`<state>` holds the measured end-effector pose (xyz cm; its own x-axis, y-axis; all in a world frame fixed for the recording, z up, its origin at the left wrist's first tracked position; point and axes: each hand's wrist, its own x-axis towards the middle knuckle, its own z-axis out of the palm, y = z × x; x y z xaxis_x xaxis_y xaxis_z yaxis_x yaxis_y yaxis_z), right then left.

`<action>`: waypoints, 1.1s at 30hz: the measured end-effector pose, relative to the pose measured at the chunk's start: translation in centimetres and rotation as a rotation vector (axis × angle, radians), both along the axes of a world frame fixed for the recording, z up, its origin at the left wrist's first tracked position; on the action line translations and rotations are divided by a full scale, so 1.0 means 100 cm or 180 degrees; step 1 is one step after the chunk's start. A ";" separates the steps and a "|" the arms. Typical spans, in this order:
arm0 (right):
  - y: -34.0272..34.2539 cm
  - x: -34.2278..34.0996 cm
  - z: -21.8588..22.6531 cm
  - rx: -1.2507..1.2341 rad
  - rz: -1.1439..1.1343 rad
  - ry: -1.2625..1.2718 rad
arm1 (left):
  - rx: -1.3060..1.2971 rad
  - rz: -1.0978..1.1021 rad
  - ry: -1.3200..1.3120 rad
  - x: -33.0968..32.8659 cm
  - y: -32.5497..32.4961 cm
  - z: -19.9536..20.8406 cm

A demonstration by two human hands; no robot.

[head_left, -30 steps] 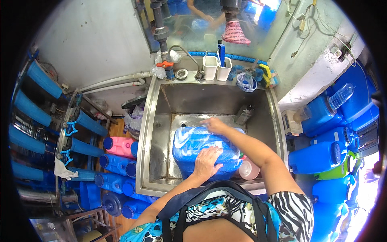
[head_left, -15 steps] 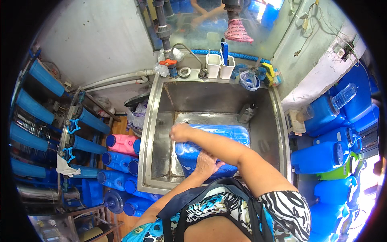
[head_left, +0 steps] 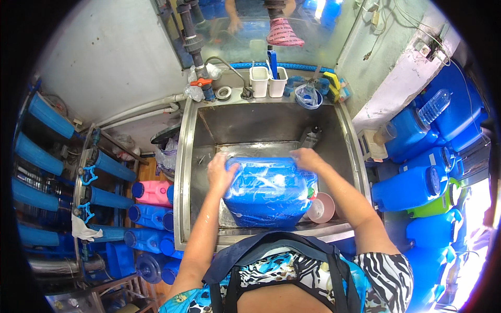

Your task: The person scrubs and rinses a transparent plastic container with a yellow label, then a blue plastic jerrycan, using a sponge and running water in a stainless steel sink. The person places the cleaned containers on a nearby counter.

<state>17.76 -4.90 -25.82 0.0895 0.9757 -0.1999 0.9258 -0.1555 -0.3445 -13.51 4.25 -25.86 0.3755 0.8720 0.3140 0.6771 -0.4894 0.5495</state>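
Note:
A soapy blue plastic jug (head_left: 269,193) lies in the steel sink (head_left: 250,124), white suds streaked over its top. My left hand (head_left: 222,173) grips its upper left corner, thumb lapped over the edge. At the far right corner my right hand (head_left: 309,158) has its fingers curled onto the jug; their tips are partly hidden. Beside the jug's right end sits a pink bowl (head_left: 321,207), with a small red and green bit showing between them. A dark bottle (head_left: 310,137) stands at the sink's back right.
On the back ledge are white containers (head_left: 259,82), a blue-rimmed bowl (head_left: 308,98), a yellow brush (head_left: 332,83) and an orange-handled valve (head_left: 201,82). A pipe wrapped in pink (head_left: 284,32) hangs above. Blue jugs (head_left: 407,189) crowd the right, and a pink jug (head_left: 151,192) stands left.
My right hand has gone from the jug's left end to its right corner, uncrossing my arms. My left hand has moved from the near side to the left corner. The pink bowl has come into view.

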 end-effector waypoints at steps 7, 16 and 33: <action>0.023 -0.206 -0.015 0.1914 0.0647 0.0737 | -0.2905 -0.0363 -0.1769 -0.015 0.035 -0.063; -0.035 -0.071 0.025 0.0746 -0.0941 -0.0656 | -0.2479 -0.0279 -0.1218 -0.007 0.033 -0.070; -0.123 -0.032 0.014 0.2064 0.0085 0.1218 | -0.2881 -0.0494 -0.1364 0.000 0.026 -0.035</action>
<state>14.56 -17.19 -24.46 0.1037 0.9093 0.4031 0.7236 0.2090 -0.6578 -13.52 6.82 -29.39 0.5158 0.8002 -0.3059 0.3001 0.1656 0.9394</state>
